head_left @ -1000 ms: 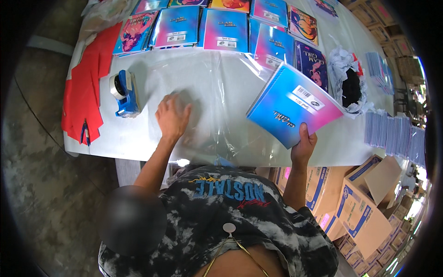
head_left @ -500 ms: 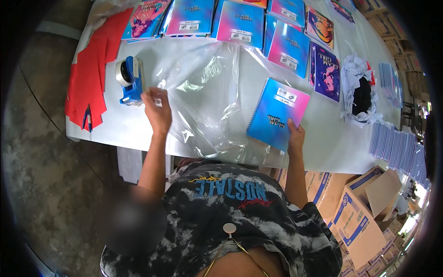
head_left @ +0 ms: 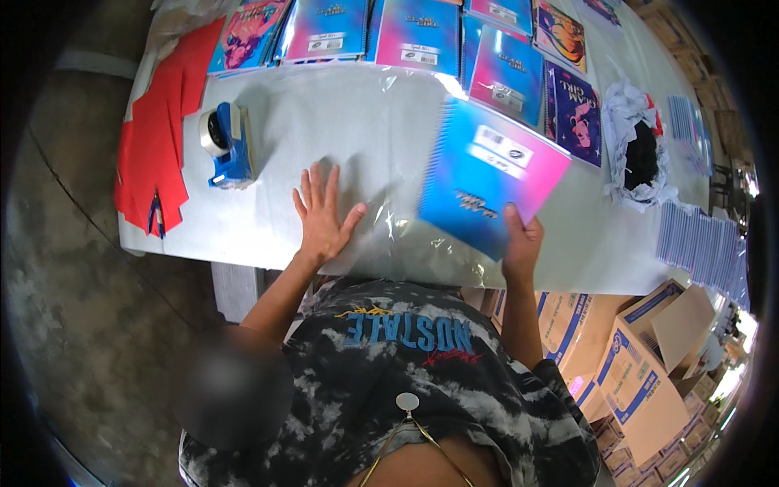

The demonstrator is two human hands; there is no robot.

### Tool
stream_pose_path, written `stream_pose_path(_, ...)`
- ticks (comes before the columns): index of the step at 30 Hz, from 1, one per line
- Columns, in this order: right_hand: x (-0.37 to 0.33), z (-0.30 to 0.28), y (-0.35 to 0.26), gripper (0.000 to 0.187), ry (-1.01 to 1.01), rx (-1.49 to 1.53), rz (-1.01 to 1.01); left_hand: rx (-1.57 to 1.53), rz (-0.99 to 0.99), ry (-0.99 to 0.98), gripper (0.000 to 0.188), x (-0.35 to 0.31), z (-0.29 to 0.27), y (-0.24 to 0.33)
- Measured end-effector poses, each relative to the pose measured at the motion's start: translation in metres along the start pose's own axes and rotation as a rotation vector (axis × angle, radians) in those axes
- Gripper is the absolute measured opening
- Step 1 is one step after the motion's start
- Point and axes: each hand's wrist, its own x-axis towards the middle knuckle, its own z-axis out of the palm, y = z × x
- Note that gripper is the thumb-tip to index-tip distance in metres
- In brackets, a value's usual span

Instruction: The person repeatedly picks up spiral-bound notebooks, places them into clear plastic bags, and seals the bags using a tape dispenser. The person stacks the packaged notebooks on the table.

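Head view: right hand (head_left: 523, 246) clamped on notebook (head_left: 466, 166) at near-right corner, spiral edge running near-far, facing splayed, unladen left hand (head_left: 324, 229) to its left.

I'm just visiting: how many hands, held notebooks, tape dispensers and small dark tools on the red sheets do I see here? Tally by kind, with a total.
Left hand and right hand: 2
Held blue-and-pink notebook: 1
Blue tape dispenser: 1
Small dark tool on the red sheets: 1
Total: 5
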Motion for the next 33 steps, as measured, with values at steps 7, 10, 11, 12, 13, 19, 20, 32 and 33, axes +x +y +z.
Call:
stream_pose_path(7, 0.033, 0.06, 0.019, 0.032, -0.066, -0.416, -0.092, -0.444, -0.054, 0.186, 0.091, 0.053, -0.051, 0.037)
stream_pose_path(10, 0.122, 0.029, 0.018, 0.04, 0.128, -0.606, -0.395, -0.091, 0.043, 0.324, 0.076, 0.087, -0.051, 0.024)
stream_pose_path(11, 0.155, 0.02, 0.001, 0.043, 0.225, -0.63, -0.332, -0.191, 0.099, 0.293, 0.069, 0.107, -0.052, 0.027)
stream_pose_path(12, 0.188, 0.01, -0.009, 0.042, 0.347, -0.85, -0.308, -0.284, 0.152, 0.267, 0.063, 0.134, -0.061, 0.036)
stream_pose_path(13, 0.218, 0.002, -0.017, 0.042, 0.482, -1.07, -0.277, -0.38, 0.215, 0.238, 0.057, 0.165, -0.065, 0.046)
stream_pose_path(19, 0.308, -0.008, -0.009, 0.041, 0.437, -0.987, 0.077, -0.121, -0.016, -0.087, 0.08, 0.323, -0.024, 0.143)
stream_pose_path(20, 0.303, -0.003, -0.022, 0.04, 0.453, -0.924, -0.06, -0.016, -0.059, -0.037, 0.084, 0.324, -0.013, 0.153)
stream_pose_path(32, 0.103, 0.063, -0.044, 0.005, -0.456, -0.256, -1.012, -0.268, 0.139, 0.677, 0.018, 0.352, -0.119, 0.045)
stream_pose_path(33, 0.089, 0.063, -0.021, 0.01, -0.506, -0.505, -0.822, -0.391, 0.031, 0.823, 0.036, 0.298, -0.169, 0.063)
